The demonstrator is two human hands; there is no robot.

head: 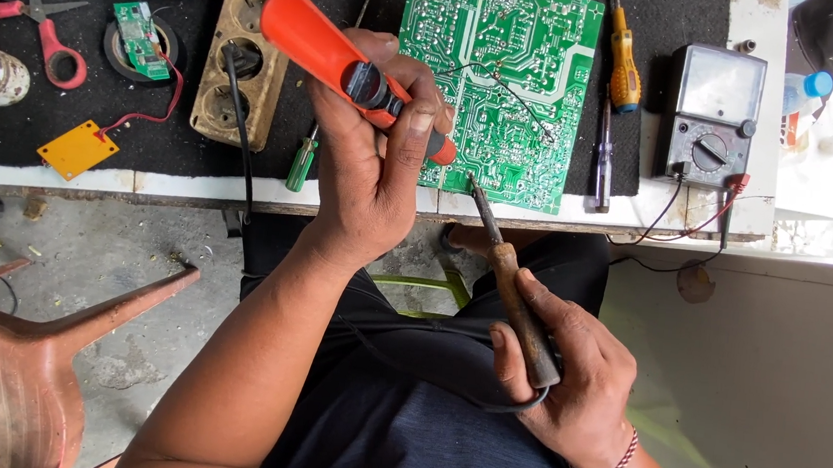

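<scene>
Glossy orange plastic desoldering pump (337,51), tip hidden against flat green circuit board (495,80) at twelve o'clock on table (190,187). Left hand (373,160) clenched round it, thumb on button. Right hand (565,377) gripping wooden-handled soldering iron (513,283) at five o'clock; cord partly hidden. Grey boxy multimeter (713,114) at two o'clock.

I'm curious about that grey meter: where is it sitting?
The grey meter sits at the bench's right end, beside the green circuit board and a yellow-handled screwdriver.
</scene>
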